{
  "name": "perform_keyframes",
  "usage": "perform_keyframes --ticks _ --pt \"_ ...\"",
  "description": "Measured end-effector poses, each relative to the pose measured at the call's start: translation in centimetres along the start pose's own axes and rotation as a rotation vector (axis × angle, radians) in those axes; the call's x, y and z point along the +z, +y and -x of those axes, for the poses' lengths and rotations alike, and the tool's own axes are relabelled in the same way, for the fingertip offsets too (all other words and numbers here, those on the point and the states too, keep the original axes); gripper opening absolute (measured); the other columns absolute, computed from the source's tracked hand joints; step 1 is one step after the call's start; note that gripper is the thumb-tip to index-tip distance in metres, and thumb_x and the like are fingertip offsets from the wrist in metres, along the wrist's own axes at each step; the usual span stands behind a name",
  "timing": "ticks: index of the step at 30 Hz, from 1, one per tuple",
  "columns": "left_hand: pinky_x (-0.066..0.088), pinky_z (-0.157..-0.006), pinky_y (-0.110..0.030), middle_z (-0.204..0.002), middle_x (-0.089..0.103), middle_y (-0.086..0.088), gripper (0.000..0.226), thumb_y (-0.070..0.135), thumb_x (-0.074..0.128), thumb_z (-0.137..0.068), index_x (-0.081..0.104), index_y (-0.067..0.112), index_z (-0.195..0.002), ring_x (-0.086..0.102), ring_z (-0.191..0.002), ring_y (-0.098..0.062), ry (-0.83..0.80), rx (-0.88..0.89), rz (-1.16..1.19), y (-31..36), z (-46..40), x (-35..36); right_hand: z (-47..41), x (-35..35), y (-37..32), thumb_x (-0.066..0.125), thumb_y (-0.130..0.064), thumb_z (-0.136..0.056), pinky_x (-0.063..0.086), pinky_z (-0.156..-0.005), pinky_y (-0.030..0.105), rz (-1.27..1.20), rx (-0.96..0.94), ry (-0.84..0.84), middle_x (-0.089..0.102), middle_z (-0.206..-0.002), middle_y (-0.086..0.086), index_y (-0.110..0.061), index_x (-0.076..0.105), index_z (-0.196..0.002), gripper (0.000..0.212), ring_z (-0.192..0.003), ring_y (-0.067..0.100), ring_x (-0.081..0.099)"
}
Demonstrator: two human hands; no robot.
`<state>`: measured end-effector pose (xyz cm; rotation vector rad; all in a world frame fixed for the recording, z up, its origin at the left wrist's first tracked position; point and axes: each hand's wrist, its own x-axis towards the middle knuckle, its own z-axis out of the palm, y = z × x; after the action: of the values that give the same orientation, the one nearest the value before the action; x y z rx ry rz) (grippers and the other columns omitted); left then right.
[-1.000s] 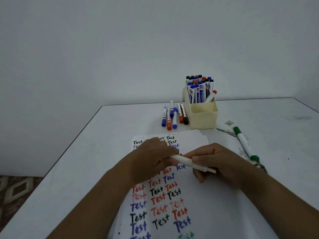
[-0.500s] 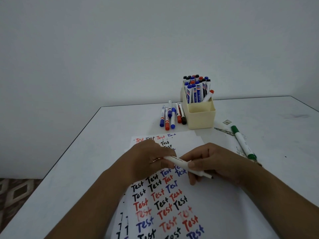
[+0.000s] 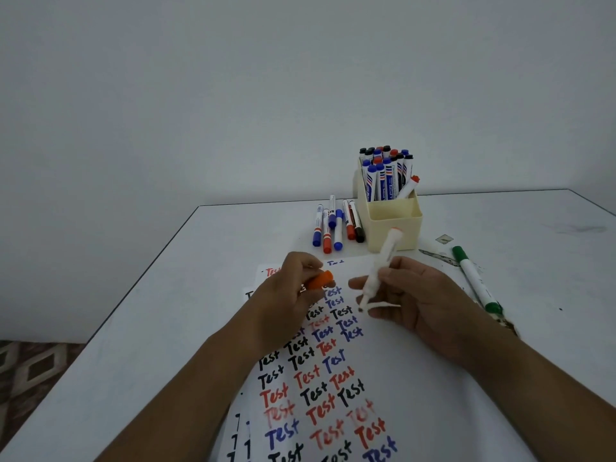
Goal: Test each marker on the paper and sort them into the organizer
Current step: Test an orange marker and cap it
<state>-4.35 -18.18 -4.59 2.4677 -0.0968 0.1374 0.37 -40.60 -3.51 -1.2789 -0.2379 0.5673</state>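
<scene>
My right hand (image 3: 405, 300) grips a white marker (image 3: 380, 266) with its tip pointing down over the paper (image 3: 393, 378) and its orange end up. My left hand (image 3: 290, 295) pinches the marker's orange cap (image 3: 320, 279), now separate from the marker. The paper bears rows of "Test" in black, red and blue. A cream organizer (image 3: 395, 225) stands at the back, its rear compartment full of several upright markers (image 3: 385, 173); the front compartment looks bare. Several loose markers (image 3: 336, 228) lie left of it.
A green marker (image 3: 475, 280) lies on the table right of the paper, beside some dark scraps (image 3: 433, 253). The white table (image 3: 166, 311) ends at the left over a patterned floor (image 3: 33, 368). A plain wall rises behind.
The cap came off: my left hand pulled it left while my right hand swung the marker from lying crosswise to nearly upright, tip down. The view tilted slightly.
</scene>
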Motion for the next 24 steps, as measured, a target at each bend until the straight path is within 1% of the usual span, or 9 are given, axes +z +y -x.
perform_keyframes --ticks 2,5,7,11,14,16,19,22,24 --pt "0.043 -0.088 -0.016 -0.134 0.055 0.013 0.03 0.032 0.055 -0.101 0.034 0.042 -0.119 0.055 -0.117 -0.007 -0.016 -0.002 -0.002 0.1 0.0 0.0 0.1 0.3 0.1 0.054 -0.021 -0.095 0.062 -0.077 0.032 -0.041 -0.071 0.062 0.076 -0.109 0.009 -0.011 0.055 -0.121 0.029 -0.096 0.025 0.075" --pt "0.04 -0.076 -0.01 -0.116 0.06 0.017 0.02 0.03 0.052 -0.103 0.042 0.041 -0.115 0.057 -0.096 0.001 -0.021 0.025 -0.036 0.7 0.1 -0.1 0.2 0.7 0.1 0.062 -0.022 -0.08 0.061 -0.075 0.028 -0.17 -0.155 0.104 0.076 -0.11 0.012 -0.008 0.055 -0.122 0.045 -0.098 0.025 0.074" --pt "0.04 -0.075 -0.01 -0.109 0.059 0.019 0.018 0.029 0.052 -0.103 0.044 0.04 -0.115 0.057 -0.093 0.003 -0.013 0.034 -0.029 1.0 0.1 -0.2 0.2 0.8 0.3 0.066 -0.018 -0.075 0.062 -0.075 0.028 -0.229 -0.184 0.13 0.075 -0.109 0.017 -0.004 0.056 -0.119 0.047 -0.098 0.031 0.074" --pt "0.041 -0.078 -0.011 -0.108 0.059 0.019 0.019 0.028 0.053 -0.102 0.044 0.04 -0.114 0.057 -0.094 0.001 -0.008 0.039 -0.004 1.3 0.3 -0.1 0.2 0.9 0.6 0.071 -0.019 -0.067 0.063 -0.075 0.03 -0.193 -0.213 0.181 0.076 -0.103 0.017 -0.006 0.058 -0.111 0.047 -0.096 0.035 0.074" --pt "0.042 -0.079 -0.011 -0.106 0.059 0.021 0.02 0.028 0.054 -0.102 0.044 0.04 -0.114 0.058 -0.095 0.001 -0.009 0.052 0.006 1.4 0.3 -0.1 0.3 0.8 0.7 0.07 -0.015 -0.071 0.062 -0.082 0.036 -0.123 -0.241 0.161 0.075 -0.105 0.02 -0.007 0.058 -0.107 0.04 -0.098 0.036 0.074" --pt "0.041 -0.076 -0.008 -0.101 0.057 0.026 0.019 0.029 0.054 -0.102 0.044 0.041 -0.113 0.057 -0.093 0.004 -0.013 0.067 -0.011 1.3 0.3 0.0 0.3 0.8 0.8 0.07 -0.013 -0.072 0.06 -0.088 0.042 -0.066 -0.247 0.146 0.074 -0.106 0.02 -0.007 0.057 -0.105 0.036 -0.099 0.037 0.073" --pt "0.041 -0.073 -0.007 -0.095 0.056 0.029 0.019 0.028 0.053 -0.102 0.045 0.043 -0.111 0.057 -0.089 0.007 -0.016 0.099 -0.049 1.1 0.3 0.2 0.4 1.0 1.1 0.076 -0.014 -0.073 0.058 -0.092 0.051 0.128 -0.235 0.157 0.076 -0.1 0.016 -0.009 0.057 -0.1 0.033 -0.096 0.033 0.074" --pt "0.048 -0.077 -0.011 -0.099 0.063 0.021 0.019 0.02 0.048 -0.104 0.049 0.038 -0.11 0.061 -0.091 0.0 0.004 0.114 -0.018 1.0 0.3 0.2 0.6 0.9 1.1 0.08 -0.012 -0.081 0.06 -0.084 0.053 0.422 -0.287 0.205 0.076 -0.087 0.009 -0.011 0.06 -0.089 0.022 -0.086 0.03 0.074" --pt "0.051 -0.078 -0.017 -0.094 0.062 0.019 0.02 0.017 0.045 -0.105 0.049 0.036 -0.108 0.061 -0.088 -0.007 0.016 0.118 0.006 1.1 0.4 0.2 0.8 1.0 1.0 0.081 -0.015 -0.079 0.063 -0.075 0.044 0.432 -0.312 0.23 0.075 -0.082 0.009 -0.008 0.06 -0.086 0.024 -0.081 0.029 0.073"
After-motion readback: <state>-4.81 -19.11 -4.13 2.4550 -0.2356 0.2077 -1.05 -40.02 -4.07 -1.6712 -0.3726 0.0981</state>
